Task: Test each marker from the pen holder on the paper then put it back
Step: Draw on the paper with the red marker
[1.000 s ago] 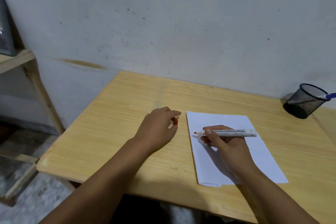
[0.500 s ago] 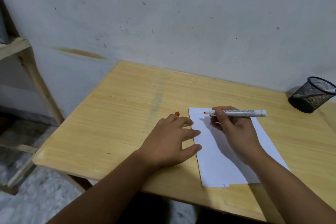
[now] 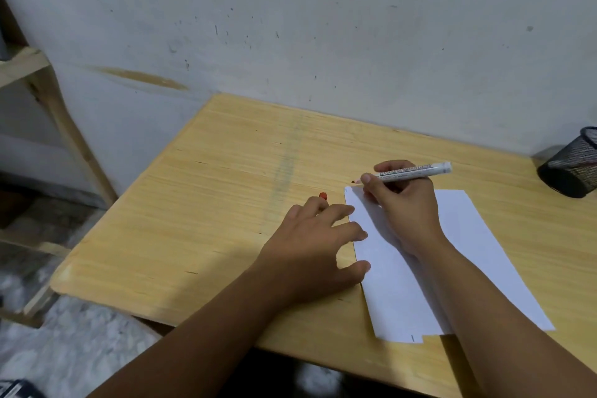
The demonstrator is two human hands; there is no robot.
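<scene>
Head view, one moment, itemised. Marker (image 3: 407, 173): white barrel, red tip bared, clamped in fingers of right hand (image 3: 405, 203), lying near level, tip just past far left corner of paper (image 3: 458, 268) and seemingly above bare wood rather than on sheet. Cap (image 3: 323, 196): red, at or under fingertips of left hand (image 3: 311, 249); contact not resolvable. Left hand: fingers spread and flat on counter (image 3: 200, 203), thumb and one finger overlapping left edge of paper, closed on nothing that shows. Pen holder (image 3: 573, 168): black mesh, far right, cut by frame edge, well apart from both hands; contents not legible.

Risks, judged: stroke begun from present tip position likely to mark counter instead of sheet; level barrel likely to give faint or skipped line, hence false reading of dry marker; sheet liable to slide or pivot if left hand lifts; cap small, round, liable to roll if nudged; open tip liable to stain skin.

Surroundings: scuffed pale wall (image 3: 323, 26) behind; wooden frame (image 3: 64, 113) at left, off counter. Obstructions: none between tip and paper; right forearm lies across sheet, covering part of writing area.
</scene>
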